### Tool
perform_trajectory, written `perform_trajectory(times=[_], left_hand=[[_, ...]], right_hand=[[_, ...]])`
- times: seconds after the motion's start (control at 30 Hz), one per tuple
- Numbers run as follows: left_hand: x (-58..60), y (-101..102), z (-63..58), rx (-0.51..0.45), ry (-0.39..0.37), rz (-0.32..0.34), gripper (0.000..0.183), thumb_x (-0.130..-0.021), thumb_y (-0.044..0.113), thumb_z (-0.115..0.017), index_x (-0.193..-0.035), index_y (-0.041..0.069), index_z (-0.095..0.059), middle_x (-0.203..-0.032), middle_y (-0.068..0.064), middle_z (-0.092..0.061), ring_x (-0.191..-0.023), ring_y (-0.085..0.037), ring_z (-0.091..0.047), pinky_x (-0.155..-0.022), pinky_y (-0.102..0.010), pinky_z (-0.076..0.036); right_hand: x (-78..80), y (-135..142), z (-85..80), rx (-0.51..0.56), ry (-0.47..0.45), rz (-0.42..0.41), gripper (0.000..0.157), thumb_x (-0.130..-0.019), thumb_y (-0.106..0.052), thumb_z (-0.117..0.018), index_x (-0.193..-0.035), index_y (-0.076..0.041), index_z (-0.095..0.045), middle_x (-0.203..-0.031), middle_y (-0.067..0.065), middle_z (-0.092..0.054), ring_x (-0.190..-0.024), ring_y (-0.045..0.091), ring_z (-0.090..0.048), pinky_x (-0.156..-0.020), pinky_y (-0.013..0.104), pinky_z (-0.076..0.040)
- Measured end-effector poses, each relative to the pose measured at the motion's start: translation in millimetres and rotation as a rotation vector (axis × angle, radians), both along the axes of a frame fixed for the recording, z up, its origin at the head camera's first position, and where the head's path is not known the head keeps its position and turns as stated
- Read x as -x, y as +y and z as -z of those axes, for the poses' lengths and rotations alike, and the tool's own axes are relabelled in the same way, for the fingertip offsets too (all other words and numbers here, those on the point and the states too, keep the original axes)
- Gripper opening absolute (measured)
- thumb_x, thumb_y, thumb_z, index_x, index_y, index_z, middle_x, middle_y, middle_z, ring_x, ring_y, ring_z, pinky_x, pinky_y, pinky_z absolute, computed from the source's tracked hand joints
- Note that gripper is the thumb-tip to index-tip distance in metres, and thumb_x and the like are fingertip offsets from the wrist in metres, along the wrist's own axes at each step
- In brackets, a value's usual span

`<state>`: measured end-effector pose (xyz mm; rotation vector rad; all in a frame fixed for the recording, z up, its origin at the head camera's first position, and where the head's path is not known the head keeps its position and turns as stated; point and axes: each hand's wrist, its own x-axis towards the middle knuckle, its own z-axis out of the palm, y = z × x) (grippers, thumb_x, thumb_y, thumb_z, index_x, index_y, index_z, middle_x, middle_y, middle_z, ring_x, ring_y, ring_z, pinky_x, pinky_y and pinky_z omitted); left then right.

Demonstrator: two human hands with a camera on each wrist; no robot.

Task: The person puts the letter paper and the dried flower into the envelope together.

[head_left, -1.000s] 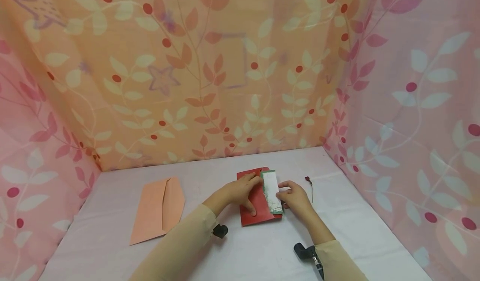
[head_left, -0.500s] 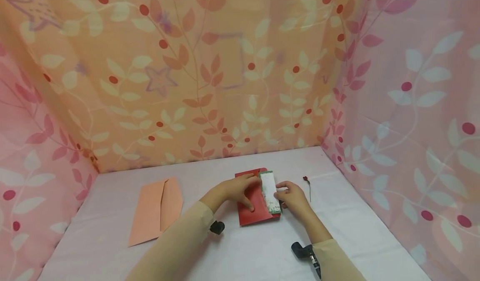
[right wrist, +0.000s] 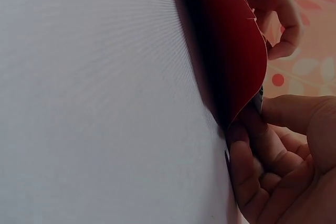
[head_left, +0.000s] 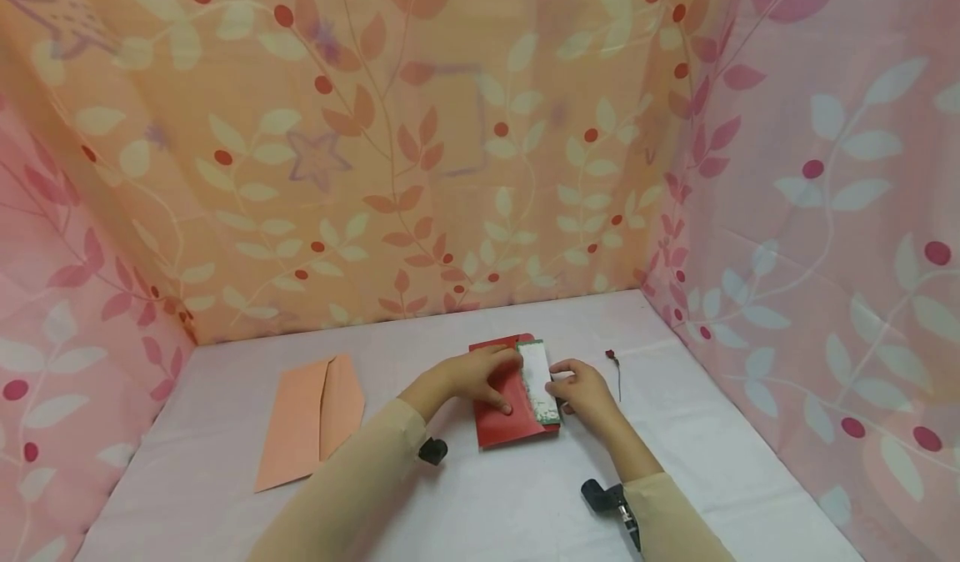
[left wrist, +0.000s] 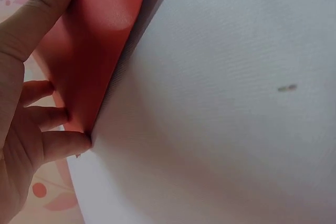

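Two tan sleeves (head_left: 341, 483), each fitted with a black wrist device (head_left: 432, 451), are seen nearest. Beyond them, a red envelope (head_left: 501, 431) is partly covered by the left-hand grip (head_left: 474, 378), which is spread wide with the thumb laid on the red face. A white card (head_left: 537, 378) with green edging is set at the envelope's right side, its right edge pinched between thumb and fingers by the right-hand grip (head_left: 587, 393). To the left, a salmon envelope (head_left: 300, 420) is laid on the white-covered desk (head_left: 495, 504); to the right, a small red flower (head_left: 611, 354). The desk is backed by leaf-patterned curtains (head_left: 405, 170).
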<state>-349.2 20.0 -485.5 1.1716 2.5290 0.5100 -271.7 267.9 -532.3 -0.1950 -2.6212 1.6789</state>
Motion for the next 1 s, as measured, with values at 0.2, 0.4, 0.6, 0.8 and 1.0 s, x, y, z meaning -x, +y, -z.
perform_trajectory(times=[0.2,0.4,0.6,0.8,1.0], left_hand=[[-6.3,0,-1.3,-0.01,-0.004,-0.032,0.084,-0.076,0.058,-0.085,-0.147,0.036,-0.046,-0.162,-0.002,-0.037,-0.147,-0.027,-0.036,-0.109,-0.054,-0.046],[-8.3,0,3.0,-0.024,0.039,-0.043,0.082,-0.075,0.057,-0.086,-0.144,0.037,-0.047,-0.163,-0.003,-0.036,-0.148,-0.026,-0.036,-0.112,-0.052,-0.045],[-8.5,0,6.8,-0.023,0.068,-0.047,0.084,-0.073,0.059,-0.086,-0.143,0.037,-0.046,-0.163,-0.004,-0.035,-0.148,-0.026,-0.037,-0.112,-0.05,-0.045],[-9.6,-1,5.8,-0.029,0.06,-0.061,0.083,-0.072,0.057,-0.088,-0.142,0.037,-0.047,-0.163,-0.004,-0.036,-0.148,-0.025,-0.037,-0.111,-0.051,-0.045],[-7.4,-2,5.5,-0.054,0.061,-0.041,0.086,-0.072,0.057,-0.088,-0.143,0.034,-0.047,-0.16,-0.002,-0.039,-0.143,-0.023,-0.042,-0.111,-0.047,-0.046]], right_hand=[[1.8,-6,-1.0,-0.052,0.004,0.01,0.036,-0.086,-0.017,-0.079,-0.12,-0.011,-0.068,-0.082,0.006,-0.073,-0.068,0.018,-0.066,-0.056,0.033,-0.055],[0.4,-12,-5.0,-0.09,0.023,-0.022,0.037,-0.085,-0.013,-0.077,-0.121,-0.008,-0.066,-0.068,0.005,-0.067,-0.052,0.016,-0.057,-0.048,0.03,-0.048],[0.0,-16,-5.8,-0.063,-0.011,-0.029,0.039,-0.087,-0.013,-0.077,-0.122,-0.006,-0.064,-0.063,0.006,-0.066,-0.047,0.016,-0.058,-0.042,0.03,-0.049],[0.4,-22,-8.1,-0.042,-0.018,-0.085,0.04,-0.088,-0.011,-0.076,-0.124,-0.002,-0.062,-0.061,0.01,-0.066,-0.045,0.019,-0.06,-0.041,0.033,-0.052],[1.6,-21,-12.8,-0.023,-0.045,-0.131,0.045,-0.089,-0.011,-0.075,-0.131,-0.003,-0.06,-0.064,0.01,-0.067,-0.047,0.017,-0.06,-0.044,0.031,-0.053]])
